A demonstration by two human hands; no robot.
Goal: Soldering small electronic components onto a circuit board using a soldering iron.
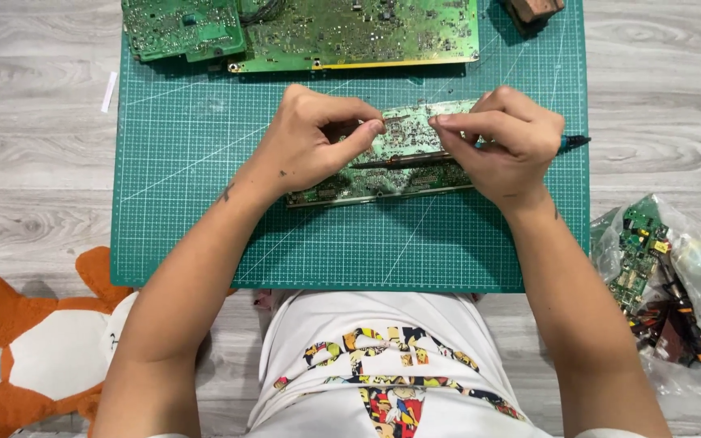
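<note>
Green circuit board [383, 166] lies mid cutting mat [188, 203], tilted slightly. Left hand [310, 138] pinches thin tweezers [389, 120] over its top edge; right hand [505, 142] is closed around a dark soldering iron [415, 159] laid across the board.

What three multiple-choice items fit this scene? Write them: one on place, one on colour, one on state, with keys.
1. Where does the clear plastic bag of circuit scraps lie?
A. on the grey wooden floor, at the picture's right
B. on the mat
C. on the toy

2. What colour is the gridded cutting mat?
A. blue
B. green
C. black

3. How does the small green circuit board sit?
A. flat, untouched
B. inside the bag
C. tilted, between both hands

Answers: 1 A, it lies off the mat's right edge; 2 B, green with pale lines; 3 C, the left hand and right hand grip tools over it.
</note>
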